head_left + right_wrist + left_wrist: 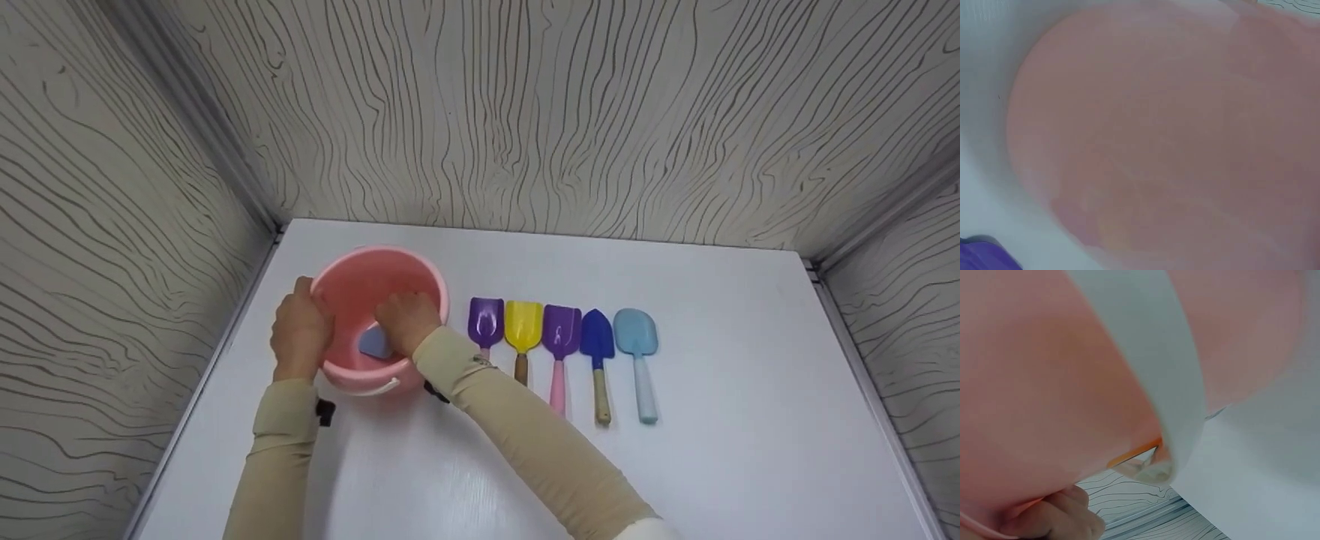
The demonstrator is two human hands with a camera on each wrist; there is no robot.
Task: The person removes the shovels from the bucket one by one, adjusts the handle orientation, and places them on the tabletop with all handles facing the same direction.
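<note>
Your left hand is gripping the left side of the round pink plastic bucket, fingers curled over its rim; in the left wrist view the fingers are showing low beside the bucket's pink wall. Your right hand is reaching down inside the bucket from its right side, fingers bent over a pale blue-violet flat piece, probably a toy shovel blade. Whether you are pinching it or only touching it cannot be told, since the hand is covering the contact. The piece is lying just left of your right hand and just right of your left, low against the near inner wall; your right hand is the nearer one. Its long axis is not showing. Nothing else is visible in the bucket, and the right wrist view is showing only blurred pink bucket wall.

The bucket's white handle is hanging down on the near side, between your two forearms.

To the right of your right hand, five plastic toy shovels are lying in a row on the white table, blades away from you, handles toward you: a purple scoop nearest, a yellow one, a second purple one with a pink handle, a dark blue pointed one, and a light blue one farthest.
</note>
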